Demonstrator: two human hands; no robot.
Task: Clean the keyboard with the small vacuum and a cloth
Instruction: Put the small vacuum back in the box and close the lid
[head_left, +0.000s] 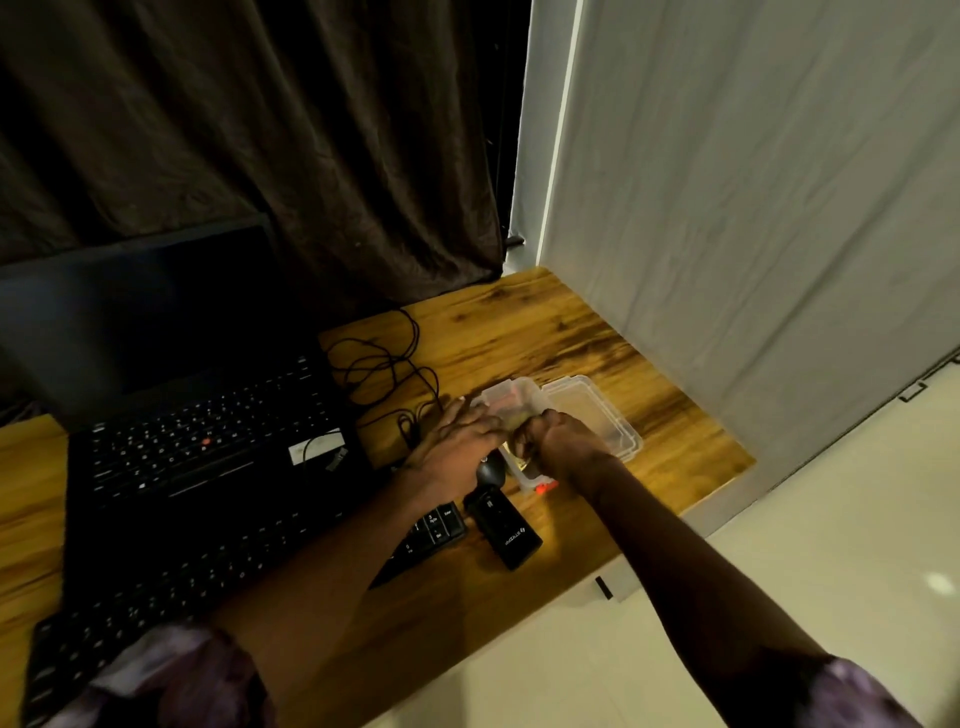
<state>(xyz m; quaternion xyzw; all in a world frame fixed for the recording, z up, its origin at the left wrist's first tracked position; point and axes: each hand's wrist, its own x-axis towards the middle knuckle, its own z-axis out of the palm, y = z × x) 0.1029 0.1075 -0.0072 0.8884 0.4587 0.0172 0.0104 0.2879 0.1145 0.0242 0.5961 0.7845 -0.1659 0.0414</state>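
Cloth retrieval in hand: left grip (462, 434), fingers flat, steadies the container (511, 399), right grip (558, 441) clenches what appears to be the cloth (519, 427) inside it; next, lift it clear.

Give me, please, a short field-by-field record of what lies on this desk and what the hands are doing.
surface: wooden desk
laptop: open, screen dark, at the left
keyboard: black, in front of the laptop, partly under the left forearm
small vacuum: black, lying right of the keyboard, not held
clear box: lid folded open to the right
left hand: fingers laid flat on the box
right hand: curled round a yellowish item at the box, perhaps the cloth
cables: black, loose beside the laptop
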